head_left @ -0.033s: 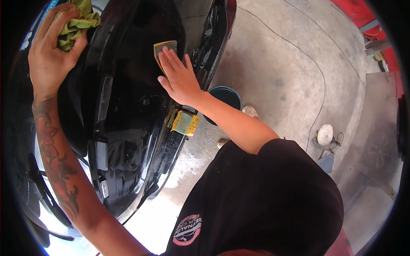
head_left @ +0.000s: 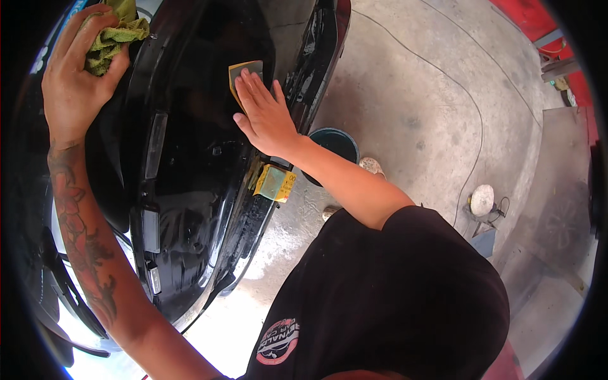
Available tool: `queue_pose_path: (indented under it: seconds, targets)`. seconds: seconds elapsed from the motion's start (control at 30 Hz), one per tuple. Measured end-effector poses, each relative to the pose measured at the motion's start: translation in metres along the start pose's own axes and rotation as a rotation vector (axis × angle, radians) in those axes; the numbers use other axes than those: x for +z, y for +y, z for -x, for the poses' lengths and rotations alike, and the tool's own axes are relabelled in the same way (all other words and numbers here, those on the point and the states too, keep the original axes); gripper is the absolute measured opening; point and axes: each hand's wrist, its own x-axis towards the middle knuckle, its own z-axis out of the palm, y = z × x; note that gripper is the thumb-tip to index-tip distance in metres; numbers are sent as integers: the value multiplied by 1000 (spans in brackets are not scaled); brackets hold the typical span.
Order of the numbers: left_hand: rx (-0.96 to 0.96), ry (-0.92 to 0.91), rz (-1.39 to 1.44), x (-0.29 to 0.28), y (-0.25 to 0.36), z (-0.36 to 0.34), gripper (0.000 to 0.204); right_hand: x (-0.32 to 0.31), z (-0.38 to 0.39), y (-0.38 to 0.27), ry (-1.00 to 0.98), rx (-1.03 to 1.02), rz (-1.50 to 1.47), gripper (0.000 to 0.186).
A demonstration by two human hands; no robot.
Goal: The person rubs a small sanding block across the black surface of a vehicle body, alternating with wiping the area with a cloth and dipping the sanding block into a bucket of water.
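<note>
A crumpled yellow-green cloth [head_left: 114,44] is gripped in my left hand [head_left: 79,85], above the far left part of a glossy black car body [head_left: 196,114]. My right hand [head_left: 269,117] lies flat with its fingers stretched out, pressing on a grey sheet of sandpaper [head_left: 253,66] with a yellow-brown edge. Most of that sheet is hidden under the palm and fingers. Closer to me, below my right wrist, a yellow piece with a greenish block-like middle [head_left: 273,183] rests on the car's ledge.
A dark bucket [head_left: 332,144] stands on the concrete floor [head_left: 405,101], partly behind my right forearm. A cable [head_left: 479,126] runs along the floor to the right. Farther right are a round pale object on a stand [head_left: 482,200] and a grey panel [head_left: 551,190].
</note>
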Motion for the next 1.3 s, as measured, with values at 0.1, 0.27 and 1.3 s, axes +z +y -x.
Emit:
queue_pose_path:
  seconds: [0.1, 0.27, 1.3]
  targets:
    - [-25, -21, -44, -1, 0, 1, 39, -5, -30, -13, 9, -112, -7, 69]
    - [-27, -14, -5, 3, 0, 3, 39, -13, -32, -4, 6, -165, -16, 65]
    - [-15, -10, -23, 0, 0, -1, 39, 5, -17, -6, 73, 7, 17, 71]
